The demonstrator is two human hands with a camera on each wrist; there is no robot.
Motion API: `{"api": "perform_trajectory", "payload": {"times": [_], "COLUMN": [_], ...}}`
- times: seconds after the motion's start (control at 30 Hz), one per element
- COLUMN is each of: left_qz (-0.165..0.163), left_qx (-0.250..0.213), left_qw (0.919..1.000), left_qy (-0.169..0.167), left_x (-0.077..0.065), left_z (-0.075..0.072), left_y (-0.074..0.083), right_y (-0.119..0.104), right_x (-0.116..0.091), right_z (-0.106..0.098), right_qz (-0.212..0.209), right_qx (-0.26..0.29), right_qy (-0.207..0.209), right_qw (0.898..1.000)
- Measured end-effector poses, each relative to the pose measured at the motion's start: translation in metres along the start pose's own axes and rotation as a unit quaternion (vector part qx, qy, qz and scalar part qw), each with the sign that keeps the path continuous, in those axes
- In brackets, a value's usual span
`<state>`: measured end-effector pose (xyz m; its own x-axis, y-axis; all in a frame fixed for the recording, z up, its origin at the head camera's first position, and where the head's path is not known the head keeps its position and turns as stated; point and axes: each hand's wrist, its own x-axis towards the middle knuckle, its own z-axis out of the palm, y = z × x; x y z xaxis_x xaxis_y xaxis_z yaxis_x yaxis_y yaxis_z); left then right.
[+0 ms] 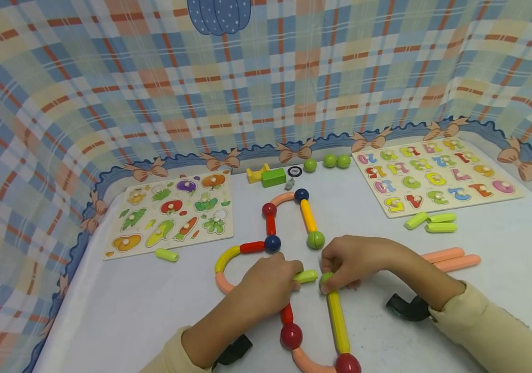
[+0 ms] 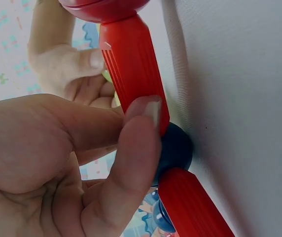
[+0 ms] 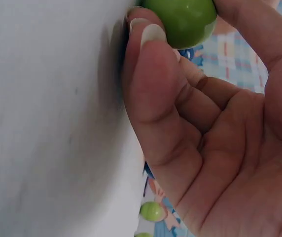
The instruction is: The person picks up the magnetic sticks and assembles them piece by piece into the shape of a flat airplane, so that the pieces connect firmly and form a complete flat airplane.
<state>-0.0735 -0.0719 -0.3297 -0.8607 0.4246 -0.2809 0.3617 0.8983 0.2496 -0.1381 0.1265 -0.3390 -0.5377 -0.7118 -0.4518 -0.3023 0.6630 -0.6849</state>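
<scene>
My left hand (image 1: 268,284) is over the left side of a figure of magnetic sticks and balls. In the left wrist view its curled fingers press a red stick (image 2: 133,64) near a dark blue ball (image 2: 178,148). A light green stick (image 1: 306,276) juts out beside those fingertips, its other end hidden. My right hand (image 1: 354,261) holds a green ball (image 3: 188,19) between thumb and fingers. A long yellow stick (image 1: 338,324) runs from that ball to a red ball (image 1: 348,364). A second red ball (image 1: 291,335) joins the red stick's near end.
A vegetable puzzle board (image 1: 172,215) lies left and a number board (image 1: 435,176) right. Loose light green sticks (image 1: 442,227) and pink sticks (image 1: 457,262) lie right. Green balls (image 1: 330,160) and a green block (image 1: 273,178) stand at the back, before a plaid curtain (image 1: 266,93).
</scene>
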Motion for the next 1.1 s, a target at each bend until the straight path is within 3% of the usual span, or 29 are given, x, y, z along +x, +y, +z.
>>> {"api": "perform_trajectory", "payload": {"times": [0.2,0.57,0.83,1.1], "left_qz": [0.002,0.010,-0.011,0.000], "left_qx": [0.004,0.006,0.002,0.008], "left_qw": [1.0000,0.9998,0.9999,0.9998], "left_qy": [0.004,0.014,0.011,0.020], "left_x": [-0.0003,0.0000,-0.0014,0.0000], "left_z": [0.0006,0.0024,-0.0019,-0.0010], "left_y": [0.0002,-0.0004,-0.0044,-0.0066], "right_y": [0.0058,0.0030,0.0052,0.0061], "right_x": [0.0003,0.0031,0.0037,0.0050], "right_z": [-0.0069,-0.0003,-0.0014,-0.0019], "right_qz": [-0.002,-0.022,-0.037,-0.036], "right_qx": [0.011,-0.005,-0.010,-0.011], "right_qy": [0.011,0.018,0.018,0.023], "right_qw": [1.000,1.000,0.999,0.999]}}
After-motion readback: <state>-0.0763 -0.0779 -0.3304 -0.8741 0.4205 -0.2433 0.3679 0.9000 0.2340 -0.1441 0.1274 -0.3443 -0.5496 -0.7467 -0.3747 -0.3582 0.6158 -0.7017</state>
